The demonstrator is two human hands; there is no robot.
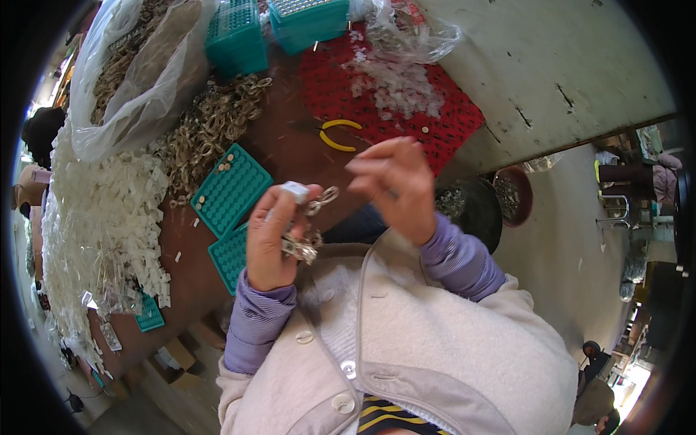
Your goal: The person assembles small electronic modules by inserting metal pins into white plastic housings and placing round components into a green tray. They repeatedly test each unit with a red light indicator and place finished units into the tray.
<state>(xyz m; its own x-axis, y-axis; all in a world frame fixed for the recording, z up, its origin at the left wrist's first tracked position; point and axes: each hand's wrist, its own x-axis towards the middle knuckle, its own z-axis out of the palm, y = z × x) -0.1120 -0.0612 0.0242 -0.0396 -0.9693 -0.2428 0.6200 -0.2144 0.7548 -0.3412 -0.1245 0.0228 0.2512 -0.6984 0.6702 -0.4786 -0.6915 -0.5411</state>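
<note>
My left hand (270, 235) is closed around a small white plastic piece (296, 191). Looped, tied bundles of thin pale wire (303, 248) hang from the same hand, by the fingers and below them. To its right, my right hand (397, 188) is raised near the wires, a little apart from them. Motion smears its fingers, so I cannot tell whether anything small is between them. Yellow-handled pliers (339, 135) lie on the brown table (286, 109) beyond both hands. A teal tray (232, 190) with rows of round pockets and several small discs lies left of my left hand.
A second teal tray (229, 259) adjoins the first. White plastic pieces (109, 225) heap up at left, beside wire bundles (217, 116) and a clear bag (141, 80). Teal tray stacks (235, 40) stand behind. Clear bits (402, 87) lie on red cloth (460, 123). Tubs (513, 196) stand at right.
</note>
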